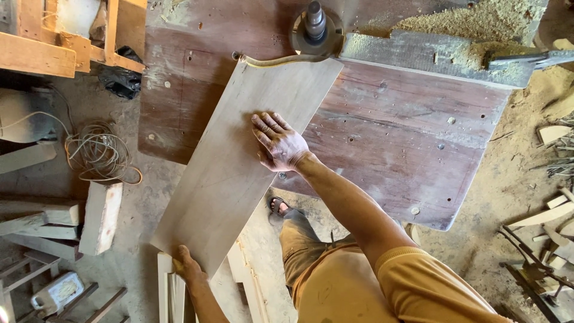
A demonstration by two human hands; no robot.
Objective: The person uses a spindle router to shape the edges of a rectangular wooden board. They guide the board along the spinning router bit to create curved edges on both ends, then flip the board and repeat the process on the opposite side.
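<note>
**Two hands feeding the board's shaped end to the spindle**

Your right hand (280,143) lies flat and spread on the upper face of the long wooden board (239,167), fingers pointing toward the far end, pressing down and gripping nothing. Your left hand (186,264) is curled around the near corner of the board, down by your leg, holding its edge.

The board rests on the reddish, dust-streaked worktop (394,143), with its near part overhanging the worktop's edge above the floor. Its far end touches or sits just beside the upright spindle cutter (315,23); a curved profile runs along that end.

To do this well, I would judge that steady downward pressure from the flat palm matters most, so the board does not chatter or lift. Keep that hand well back from the spindle, as it is now. Let the left hand steer and support the overhang, so the near end does not sag and tip the far end up. Feed slowly and evenly along the curve.

The board's long axis runs diagonally, from your lower left to the upper right. Its shaped end points away from you toward the spindle, its square end toward your left hand.
</note>
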